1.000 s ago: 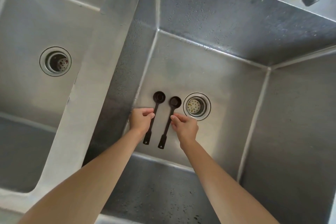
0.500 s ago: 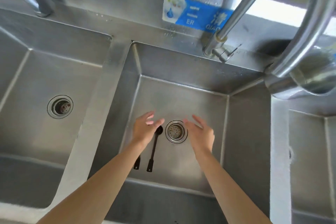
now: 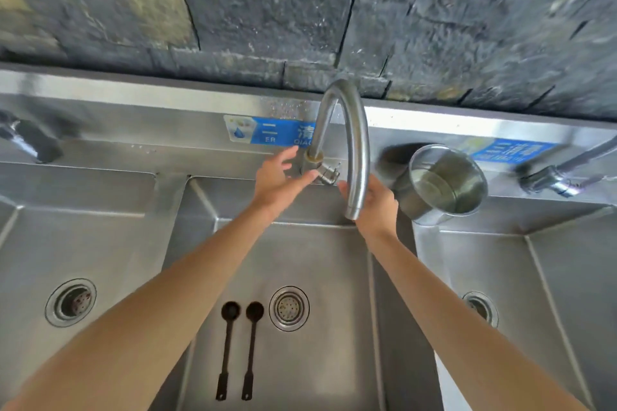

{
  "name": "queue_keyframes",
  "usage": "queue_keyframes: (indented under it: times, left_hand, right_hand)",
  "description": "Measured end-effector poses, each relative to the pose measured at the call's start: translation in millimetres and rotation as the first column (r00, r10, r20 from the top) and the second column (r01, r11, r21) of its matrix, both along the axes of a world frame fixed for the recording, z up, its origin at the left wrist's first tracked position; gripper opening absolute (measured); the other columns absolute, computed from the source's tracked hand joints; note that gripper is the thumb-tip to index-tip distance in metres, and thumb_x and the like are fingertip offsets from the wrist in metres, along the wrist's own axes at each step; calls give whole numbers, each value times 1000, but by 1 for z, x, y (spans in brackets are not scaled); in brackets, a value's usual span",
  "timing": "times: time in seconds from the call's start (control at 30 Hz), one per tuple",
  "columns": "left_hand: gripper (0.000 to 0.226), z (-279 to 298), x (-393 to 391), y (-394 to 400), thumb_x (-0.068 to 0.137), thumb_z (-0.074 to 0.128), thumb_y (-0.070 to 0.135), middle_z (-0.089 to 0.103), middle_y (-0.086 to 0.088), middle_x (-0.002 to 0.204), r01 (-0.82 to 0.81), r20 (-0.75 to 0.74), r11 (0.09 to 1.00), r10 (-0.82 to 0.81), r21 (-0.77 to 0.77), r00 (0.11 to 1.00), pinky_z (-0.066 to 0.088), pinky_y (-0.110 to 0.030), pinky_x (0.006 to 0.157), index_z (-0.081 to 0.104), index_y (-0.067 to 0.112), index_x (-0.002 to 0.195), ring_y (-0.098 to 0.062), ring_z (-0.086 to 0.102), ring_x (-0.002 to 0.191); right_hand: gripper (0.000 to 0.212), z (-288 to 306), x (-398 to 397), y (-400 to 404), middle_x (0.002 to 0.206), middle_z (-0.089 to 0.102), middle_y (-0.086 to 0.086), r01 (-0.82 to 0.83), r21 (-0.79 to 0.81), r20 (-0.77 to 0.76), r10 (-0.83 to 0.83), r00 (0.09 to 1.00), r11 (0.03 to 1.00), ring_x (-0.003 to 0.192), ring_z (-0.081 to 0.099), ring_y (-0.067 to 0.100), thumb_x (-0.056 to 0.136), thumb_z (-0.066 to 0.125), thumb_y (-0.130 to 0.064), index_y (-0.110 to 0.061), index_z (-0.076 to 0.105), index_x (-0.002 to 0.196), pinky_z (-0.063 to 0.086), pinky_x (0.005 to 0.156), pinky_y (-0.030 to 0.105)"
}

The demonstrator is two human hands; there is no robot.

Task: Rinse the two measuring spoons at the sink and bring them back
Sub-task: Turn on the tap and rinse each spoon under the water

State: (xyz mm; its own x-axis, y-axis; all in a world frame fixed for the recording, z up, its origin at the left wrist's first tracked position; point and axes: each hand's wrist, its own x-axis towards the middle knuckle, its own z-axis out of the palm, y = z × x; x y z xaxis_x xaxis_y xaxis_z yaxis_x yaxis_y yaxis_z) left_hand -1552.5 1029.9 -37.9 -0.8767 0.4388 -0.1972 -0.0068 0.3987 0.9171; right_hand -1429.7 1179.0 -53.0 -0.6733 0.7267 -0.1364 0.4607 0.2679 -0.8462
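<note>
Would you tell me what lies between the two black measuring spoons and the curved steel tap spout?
In the head view, only bare steel basin floor separates the two black measuring spoons from the curved steel tap spout.

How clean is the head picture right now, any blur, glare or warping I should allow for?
Head view: motion blur smears the stone wall and the right-hand tap; the two measuring spoons and middle drain stay fairly sharp. Soft glare streaks the sink's back ledge. Wide-angle warping bows the ledge and stretches both forearms.
</note>
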Motion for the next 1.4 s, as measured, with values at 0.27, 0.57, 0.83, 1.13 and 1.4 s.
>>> queue_keyframes:
  times: [0.27, 0.57, 0.83, 1.13, 1.4]
  left_hand:
    - [26, -23, -18, 42, 78, 76, 11, 74, -10, 104, -14, -189, 997, -1, -76, 982, 56, -47, 90, 74, 11, 104, -25, 67, 92]
    - [23, -25, -19, 44, 75, 84, 11, 73, -18, 103, -31, -180, 999, 28, -17, 983, 56, -48, 90, 75, 9, 96, -33, 70, 96]
    - [34, -23, -19, 43, 74, 84, 8, 72, -24, 109, -60, -118, 998, 63, 30, 991, 55, -53, 93, 74, 0, 106, -40, 69, 101]
    - [36, -28, -20, 42, 77, 81, 8, 68, -29, 115, -43, -88, 997, 49, 69, 995, 51, -56, 99, 71, 1, 111, -43, 66, 109]
    - [49, -39, -27, 44, 82, 79, 4, 69, -21, 121, -3, -167, 1000, 1, -8, 986, 53, -51, 99, 65, 4, 129, -36, 66, 110]
  right_hand:
    - [27, -6, -39, 14, 82, 70, -11, -203, 172, 30, 201, 979, 964, 88, 71, 5, 93, 75, -31, -16, 77, 115, 33, 66, -11]
    - [42, -5, -35, 8, 39, 39, -9, -177, 189, -181, 212, 961, 966, 51, 18, 4, 79, 60, -46, -34, 30, 51, 27, 44, 11]
    - [37, -22, -35, 13, 51, 47, 16, -158, 143, -309, 195, 931, 977, 58, 25, 11, 79, 55, -48, -16, 65, 63, 27, 49, 19]
    - [18, -25, -32, 9, 57, 58, 16, -143, 2, -363, 134, 922, 990, 68, 30, 15, 77, 62, -39, -26, 71, 68, 39, 54, 31]
    - [28, -38, -30, 14, 101, 73, 21, -150, -84, -400, 104, 911, 985, 98, 76, 22, 81, 69, -50, -32, 72, 102, 55, 78, 34]
